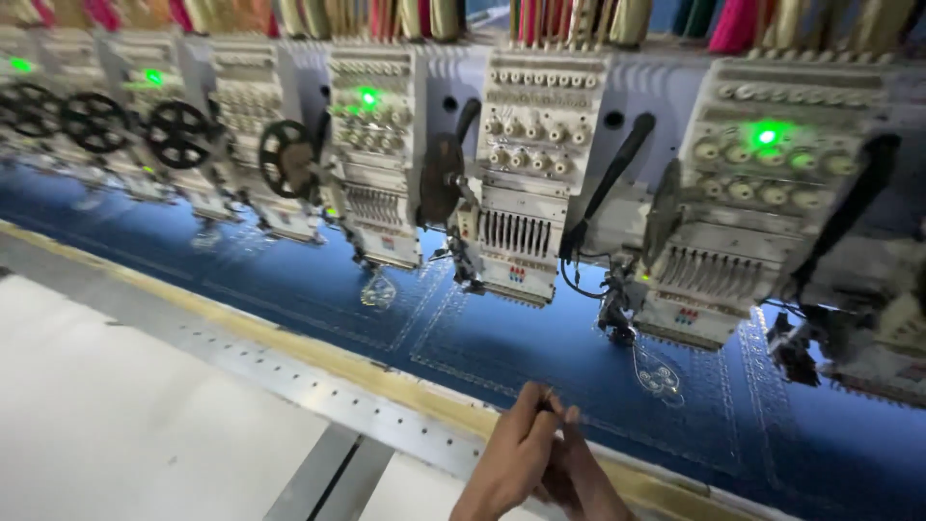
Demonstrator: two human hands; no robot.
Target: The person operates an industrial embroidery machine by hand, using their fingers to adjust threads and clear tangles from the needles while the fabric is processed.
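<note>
At far left, a white table surface (106, 425) meets a perforated metal rail (289, 371) and a yellow edge strip (318, 352). Beyond the strip lies the blue fabric (502, 347), stretched flat under a row of embroidery heads (521, 164) (each shows a green indicator lamp (367, 95)). Pale stitched motifs (660, 378) sit on the fabric beneath the heads.

At bottom centre, the left hand (511, 463) and right hand (584, 478) are pressed together over the yellow strip, just in front of the fabric. The left hand's fingertips (540, 396) are pinched narrow on a small dark object (550, 400), too small to identify. The right hand's grip cannot be determined; its fingers lie against the left.
</note>
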